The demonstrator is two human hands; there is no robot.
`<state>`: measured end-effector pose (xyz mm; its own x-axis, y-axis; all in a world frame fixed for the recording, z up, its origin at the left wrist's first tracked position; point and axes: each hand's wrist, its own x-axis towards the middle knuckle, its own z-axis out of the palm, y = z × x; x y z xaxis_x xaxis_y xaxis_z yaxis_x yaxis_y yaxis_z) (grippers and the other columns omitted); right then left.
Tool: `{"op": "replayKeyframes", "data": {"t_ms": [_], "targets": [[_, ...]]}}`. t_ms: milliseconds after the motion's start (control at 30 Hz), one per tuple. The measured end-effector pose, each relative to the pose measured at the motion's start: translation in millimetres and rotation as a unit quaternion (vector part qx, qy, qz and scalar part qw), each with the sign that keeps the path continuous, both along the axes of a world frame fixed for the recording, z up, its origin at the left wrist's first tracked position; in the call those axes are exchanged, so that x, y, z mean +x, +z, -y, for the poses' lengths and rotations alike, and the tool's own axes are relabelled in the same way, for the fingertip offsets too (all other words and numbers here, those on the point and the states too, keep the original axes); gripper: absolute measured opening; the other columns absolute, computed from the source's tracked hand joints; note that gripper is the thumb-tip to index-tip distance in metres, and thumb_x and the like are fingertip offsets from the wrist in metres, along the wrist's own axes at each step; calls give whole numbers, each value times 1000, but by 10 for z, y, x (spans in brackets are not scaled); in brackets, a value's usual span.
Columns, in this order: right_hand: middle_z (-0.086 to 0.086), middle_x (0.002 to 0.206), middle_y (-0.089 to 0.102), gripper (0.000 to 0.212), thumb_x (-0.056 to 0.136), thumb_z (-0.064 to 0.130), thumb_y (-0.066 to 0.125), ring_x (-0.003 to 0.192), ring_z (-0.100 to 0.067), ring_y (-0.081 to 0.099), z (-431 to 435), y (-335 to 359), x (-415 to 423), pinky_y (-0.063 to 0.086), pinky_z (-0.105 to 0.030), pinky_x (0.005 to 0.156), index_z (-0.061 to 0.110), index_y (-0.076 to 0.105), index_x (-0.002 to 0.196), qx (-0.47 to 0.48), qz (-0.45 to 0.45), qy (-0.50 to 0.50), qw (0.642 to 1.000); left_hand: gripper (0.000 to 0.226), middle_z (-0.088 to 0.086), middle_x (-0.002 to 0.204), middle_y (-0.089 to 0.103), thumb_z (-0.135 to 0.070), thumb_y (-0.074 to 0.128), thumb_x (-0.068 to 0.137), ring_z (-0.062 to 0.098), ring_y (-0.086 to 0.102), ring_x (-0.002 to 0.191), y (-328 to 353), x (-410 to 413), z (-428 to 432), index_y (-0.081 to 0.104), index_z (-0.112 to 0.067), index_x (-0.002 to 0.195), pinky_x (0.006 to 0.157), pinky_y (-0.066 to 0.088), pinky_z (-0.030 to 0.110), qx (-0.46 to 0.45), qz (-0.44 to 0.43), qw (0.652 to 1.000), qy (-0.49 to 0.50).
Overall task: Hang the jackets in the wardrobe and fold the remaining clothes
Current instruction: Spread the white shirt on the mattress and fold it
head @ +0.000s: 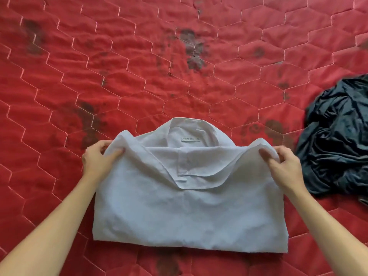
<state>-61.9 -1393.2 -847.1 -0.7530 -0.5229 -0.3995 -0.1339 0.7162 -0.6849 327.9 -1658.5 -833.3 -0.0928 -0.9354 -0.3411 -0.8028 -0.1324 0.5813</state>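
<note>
A pale blue-white shirt (189, 212) lies partly folded on the red quilt, its collar and label pointing away from me. The lower part is doubled up over the chest, with a curved hem lying across the button placket. My left hand (99, 158) pinches the upper left corner of the folded layer. At the upper right corner my right hand (282, 162) grips the same layer. Both corners are lifted slightly off the shirt.
A red quilted bedcover (139, 66) with hexagon stitching and dark flower prints fills the view. A crumpled dark navy garment (338, 140) lies in a heap at the right edge, close to my right hand.
</note>
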Motion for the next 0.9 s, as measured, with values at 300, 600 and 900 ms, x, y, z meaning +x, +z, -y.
{"op": "replayKeyframes", "data": {"t_ms": [300, 600, 900], "targets": [[-2, 74, 50, 27, 90, 30, 57, 70, -19, 45, 283, -39, -7, 36, -35, 59, 11, 53, 72, 30, 85, -131, 987, 34, -1, 62, 44, -32, 61, 94, 18, 40, 61, -184, -51, 99, 59, -10, 68, 59, 33, 33, 16, -35, 985, 168], [2, 112, 68, 64, 72, 21, 88, 102, -13, 67, 294, 96, -148, 53, -33, 88, 27, 57, 128, -31, 132, -19, 991, 58, 14, 117, 71, 4, 73, 77, 25, 68, 109, 13, -125, 219, 61, -14, 131, 102, 49, 39, 199, -201, 955, 89], [3, 99, 77, 26, 77, 6, 79, 87, -10, 72, 23, 632, -42, 58, -20, 72, 15, 77, 102, -88, 206, 107, 969, 84, 14, 112, 74, -36, 100, 32, 22, 72, 102, 646, 20, 161, 76, -9, 107, 76, 58, 24, 341, -267, 896, -98]]}}
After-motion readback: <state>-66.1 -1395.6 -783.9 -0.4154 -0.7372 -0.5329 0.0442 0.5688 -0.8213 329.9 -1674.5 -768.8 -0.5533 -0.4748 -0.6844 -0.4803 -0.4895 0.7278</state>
